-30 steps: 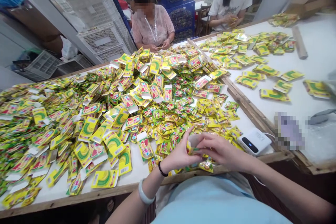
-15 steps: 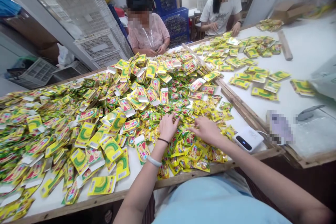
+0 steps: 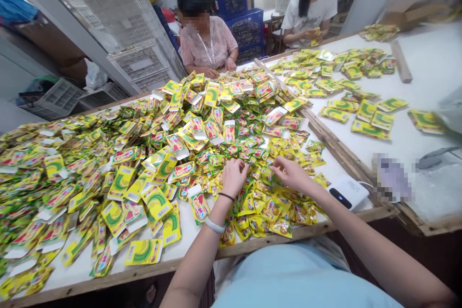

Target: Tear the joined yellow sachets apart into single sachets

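My left hand [image 3: 234, 176] is over the heap of small packets, palm down, with its fingers curled in and closed. What those fingers hold, if anything, is hidden. Across a short gap, my right hand [image 3: 293, 176] has its thumb and fingers bent towards each other above the same heap. A small green packet [image 3: 266, 174] is at its fingertips; whether it is gripped I cannot tell. Under and around both hands lie shiny yellow packets [image 3: 271, 208] and green ones. Flat yellow cartons with a green swirl [image 3: 157, 202] are piled to the left, beside a carton with red print [image 3: 198, 204].
A wooden rail [image 3: 330, 142] divides the white table, whose wooden edge [image 3: 267, 240] runs before me. Right of my right hand sits a white device with a display [image 3: 348, 193]. More yellow cartons [image 3: 371, 130] lie beyond the rail. Two people [image 3: 208, 43] work across the table.
My hands have moved slightly apart, the right one shifting a little to the right. Across the table, the person at the right has raised their hands and now holds a yellow item.
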The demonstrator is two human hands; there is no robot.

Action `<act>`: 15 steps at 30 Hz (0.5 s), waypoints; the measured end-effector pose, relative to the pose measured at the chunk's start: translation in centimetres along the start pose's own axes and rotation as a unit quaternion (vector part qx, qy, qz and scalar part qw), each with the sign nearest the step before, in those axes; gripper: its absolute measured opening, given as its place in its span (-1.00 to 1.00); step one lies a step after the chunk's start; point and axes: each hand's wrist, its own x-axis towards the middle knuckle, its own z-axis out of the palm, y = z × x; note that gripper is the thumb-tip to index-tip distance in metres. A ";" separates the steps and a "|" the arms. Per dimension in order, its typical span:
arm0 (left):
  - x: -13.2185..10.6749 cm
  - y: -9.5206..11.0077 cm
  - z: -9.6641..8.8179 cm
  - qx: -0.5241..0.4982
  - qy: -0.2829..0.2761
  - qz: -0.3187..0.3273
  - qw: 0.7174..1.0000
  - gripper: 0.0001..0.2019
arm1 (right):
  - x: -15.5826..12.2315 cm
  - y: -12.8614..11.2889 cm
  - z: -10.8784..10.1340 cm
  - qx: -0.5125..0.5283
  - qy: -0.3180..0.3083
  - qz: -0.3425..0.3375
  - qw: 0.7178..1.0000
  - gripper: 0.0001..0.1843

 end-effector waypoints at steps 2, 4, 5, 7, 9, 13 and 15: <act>0.2 0.2 0.3 -0.032 -0.005 0.003 0.999 -0.84 | -0.2 0.1 0.8 -0.003 0.008 0.012 1.000 -0.71; 0.1 0.2 -0.1 -0.071 -0.009 0.000 0.997 -0.87 | -0.2 0.1 1.4 -0.004 0.015 0.011 1.000 -0.67; -0.1 0.1 -0.5 -0.093 -0.010 -0.007 0.996 -0.86 | -0.2 0.0 1.5 -0.003 0.017 0.007 1.000 -0.70; -0.6 -0.1 -1.4 -0.137 -0.009 -0.030 0.990 -0.83 | -0.1 -0.5 1.2 -0.002 0.019 -0.009 1.000 -0.78; -1.3 -0.1 -2.3 -0.177 -0.006 -0.059 0.982 -0.81 | 0.0 -1.4 0.4 0.028 0.026 -0.032 0.999 -0.77; -2.6 0.9 -3.3 -0.241 -0.019 -0.102 0.965 -0.77 | 0.5 -4.2 -1.2 0.215 0.039 -0.091 0.972 -0.66; -3.2 2.0 -3.4 -0.305 -0.043 -0.123 0.944 -0.67 | 0.9 -5.6 -1.1 0.262 0.031 -0.124 0.957 -0.63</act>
